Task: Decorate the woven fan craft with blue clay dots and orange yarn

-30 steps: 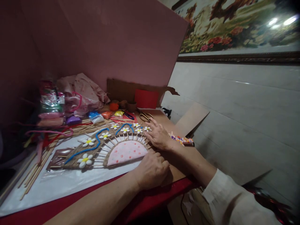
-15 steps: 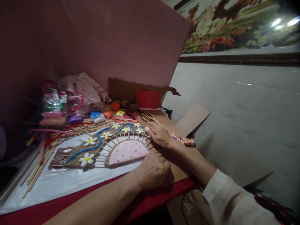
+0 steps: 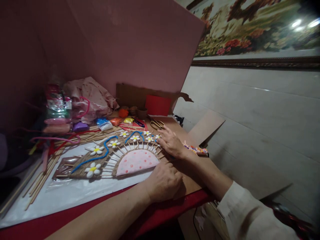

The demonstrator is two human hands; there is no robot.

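A half-round woven fan (image 3: 90, 160) of brown twine and thin sticks lies on the table. White clay daisies with yellow centres (image 3: 93, 170) and wavy blue strips (image 3: 107, 151) decorate its band. Pink dotted cloth (image 3: 137, 161) covers its inner half-circle. My left hand (image 3: 165, 180) is closed at the fan's lower right corner, its fingers curled under, hiding whatever they hold. Just beyond it, my right hand (image 3: 171, 142) reaches over the band's right end. Its fingers are stretched out and rest near the last daisies; the fan's right end is hidden beneath the hands.
Gold-handled scissors (image 3: 157, 124) lie behind my right hand. Loose sticks (image 3: 43, 178) and a white sheet (image 3: 75, 196) spread to the left. Bagged clay (image 3: 104, 124), a utility knife (image 3: 138, 123) and pink cloth (image 3: 91, 96) are at the back. Cardboard (image 3: 192, 180) lies under the hands.
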